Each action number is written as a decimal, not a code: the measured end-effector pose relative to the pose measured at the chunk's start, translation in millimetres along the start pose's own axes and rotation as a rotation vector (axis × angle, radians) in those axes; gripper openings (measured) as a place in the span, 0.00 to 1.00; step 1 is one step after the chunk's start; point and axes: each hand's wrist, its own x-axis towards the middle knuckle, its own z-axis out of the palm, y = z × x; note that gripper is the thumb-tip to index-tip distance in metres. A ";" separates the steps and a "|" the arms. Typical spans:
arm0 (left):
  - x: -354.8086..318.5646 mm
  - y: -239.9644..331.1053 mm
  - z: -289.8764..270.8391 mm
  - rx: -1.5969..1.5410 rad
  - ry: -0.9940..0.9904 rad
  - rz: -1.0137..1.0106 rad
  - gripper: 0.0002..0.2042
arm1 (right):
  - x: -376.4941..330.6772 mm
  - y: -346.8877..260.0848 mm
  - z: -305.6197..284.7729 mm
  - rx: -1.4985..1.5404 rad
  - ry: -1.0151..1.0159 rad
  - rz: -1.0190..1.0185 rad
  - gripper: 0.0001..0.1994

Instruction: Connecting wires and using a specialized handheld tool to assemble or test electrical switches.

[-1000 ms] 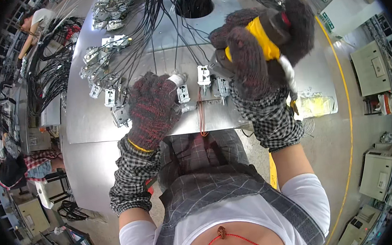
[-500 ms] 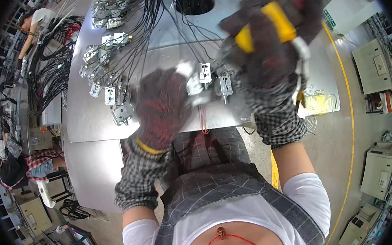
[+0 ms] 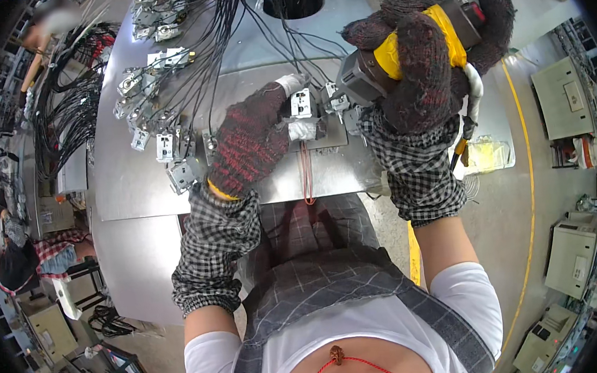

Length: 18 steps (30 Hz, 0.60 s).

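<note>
My left hand, in a dark red-and-black knit glove with white-taped fingertips, is closed around a small metal housing on the steel table. Its thumb and finger lie at the near and far sides. My gloved right hand grips a dark power screwdriver banded with yellow tape. The tool's front end points left, just beside a second metal housing; whether they touch I cannot tell. A slim yellow-and-black handle hangs below the right hand. Thin red cords hang over the table's front edge.
Black cables run from a round hole across the steel table to several metal housings on the left. A yellow-taped patch lies at the right corner. Another person works at the far left.
My left hand has settled on the housing, moving slightly right. The right hand, blurred before, is now sharper, with the power screwdriver's front end showing beside the housings.
</note>
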 end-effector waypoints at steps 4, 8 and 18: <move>3.3 1.8 7.2 0.134 -0.023 -0.007 0.28 | -6.7 3.9 -17.0 -0.717 -0.331 -0.206 0.32; 2.5 7.5 8.8 0.122 -0.050 -0.025 0.29 | -17.4 2.6 -12.9 -0.203 -0.081 0.200 0.30; 23.2 24.3 -28.5 0.407 0.231 0.378 0.37 | -32.6 14.4 -46.2 0.475 -0.336 0.622 0.24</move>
